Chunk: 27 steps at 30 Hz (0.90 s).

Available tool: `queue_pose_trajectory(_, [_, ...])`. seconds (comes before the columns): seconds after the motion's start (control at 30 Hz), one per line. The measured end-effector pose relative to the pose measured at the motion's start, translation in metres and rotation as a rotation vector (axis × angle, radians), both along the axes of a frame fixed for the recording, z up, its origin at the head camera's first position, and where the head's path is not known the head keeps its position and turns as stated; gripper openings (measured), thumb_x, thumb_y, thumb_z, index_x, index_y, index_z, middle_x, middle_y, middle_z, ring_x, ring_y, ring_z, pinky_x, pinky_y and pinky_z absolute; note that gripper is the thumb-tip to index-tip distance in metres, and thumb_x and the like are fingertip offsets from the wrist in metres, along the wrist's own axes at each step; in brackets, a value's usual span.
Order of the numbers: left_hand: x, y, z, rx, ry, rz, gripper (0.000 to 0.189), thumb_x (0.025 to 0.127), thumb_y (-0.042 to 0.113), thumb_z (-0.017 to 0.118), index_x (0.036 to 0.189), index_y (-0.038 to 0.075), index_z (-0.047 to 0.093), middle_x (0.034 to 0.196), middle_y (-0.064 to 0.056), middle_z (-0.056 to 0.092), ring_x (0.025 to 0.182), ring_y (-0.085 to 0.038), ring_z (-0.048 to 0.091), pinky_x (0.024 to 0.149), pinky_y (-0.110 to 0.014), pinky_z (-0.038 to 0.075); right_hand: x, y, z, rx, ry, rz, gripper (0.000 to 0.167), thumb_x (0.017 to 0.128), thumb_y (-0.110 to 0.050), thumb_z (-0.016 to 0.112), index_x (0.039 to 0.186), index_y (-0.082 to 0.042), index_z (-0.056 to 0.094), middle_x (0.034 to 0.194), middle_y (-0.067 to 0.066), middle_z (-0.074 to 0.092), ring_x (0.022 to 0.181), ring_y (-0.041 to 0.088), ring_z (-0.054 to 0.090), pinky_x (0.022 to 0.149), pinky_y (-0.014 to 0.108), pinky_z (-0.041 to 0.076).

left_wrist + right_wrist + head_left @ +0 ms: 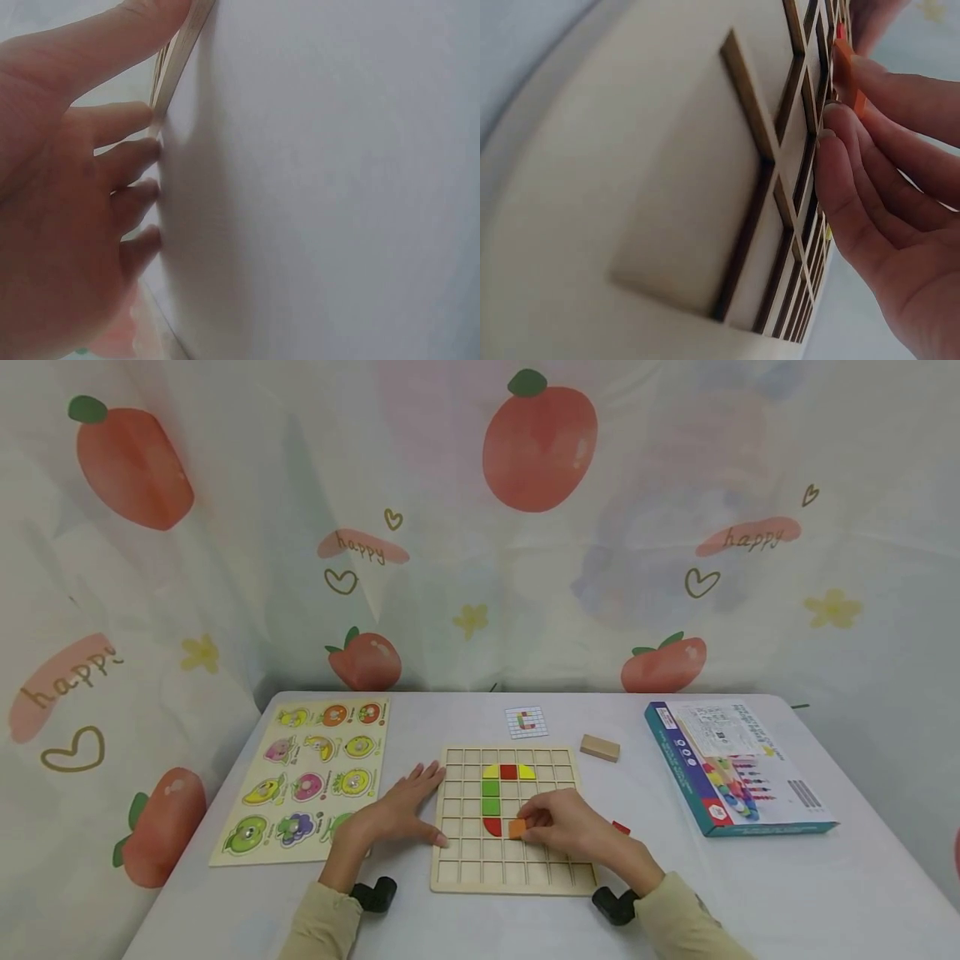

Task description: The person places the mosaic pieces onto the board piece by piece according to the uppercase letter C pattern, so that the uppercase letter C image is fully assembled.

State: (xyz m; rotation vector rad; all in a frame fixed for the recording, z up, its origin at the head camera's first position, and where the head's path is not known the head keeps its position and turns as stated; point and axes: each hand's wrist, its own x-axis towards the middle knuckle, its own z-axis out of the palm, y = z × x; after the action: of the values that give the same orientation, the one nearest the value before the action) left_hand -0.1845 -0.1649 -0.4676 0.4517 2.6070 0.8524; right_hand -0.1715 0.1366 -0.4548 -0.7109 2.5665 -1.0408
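A wooden grid board (513,888) lies in front of me on the white table. My right hand (570,828) pinches an orange square tile (517,829) between thumb and fingers, low over the grid. In the right wrist view that orange tile (846,73) is tilted on edge at the grid. Just left of it sits a red rounded tile (492,827). Green tiles (491,797) stand above that, and a red square (508,772) lies between two yellow rounded tiles in an upper row. My left hand (393,810), fingers straight and spread, touches the board's left edge.
A small pattern card (527,722) lies behind the board, with a wooden block (600,747) to its right. A red tile (621,828) lies partly hidden by my right wrist. A fruit puzzle board (300,785) is at left, a flat box (742,768) at right.
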Motion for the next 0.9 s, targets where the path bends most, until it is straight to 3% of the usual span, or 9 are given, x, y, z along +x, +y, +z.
queue_pose_trajectory(0.33, [0.0002,0.0024,0.0034,0.016,-0.015,0.006,0.107,0.078,0.033,0.09,0.163,0.008,0.029,0.173,-0.009,0.019,0.161,-0.032,0.007,0.131,-0.054,0.009,0.0019,-0.0096,-0.0007,0.04,0.037,-0.028,0.019,0.087,-0.004,0.08,0.105,-0.002,0.075,0.083,-0.002,0.062,0.078,0.015,0.054,0.065,0.019,0.048])
queue_pose_trajectory(0.9, [0.0001,0.0017,0.001,0.017,-0.001,0.012,0.107,0.078,0.032,0.09,0.163,0.008,0.029,0.172,-0.01,0.02,0.161,-0.031,0.008,0.131,-0.053,0.009,-0.0002,-0.0082,-0.0041,0.042,0.101,0.023,0.02,0.088,-0.005,0.079,0.108,-0.004,0.075,0.083,-0.006,0.062,0.077,0.01,0.054,0.067,0.018,0.05])
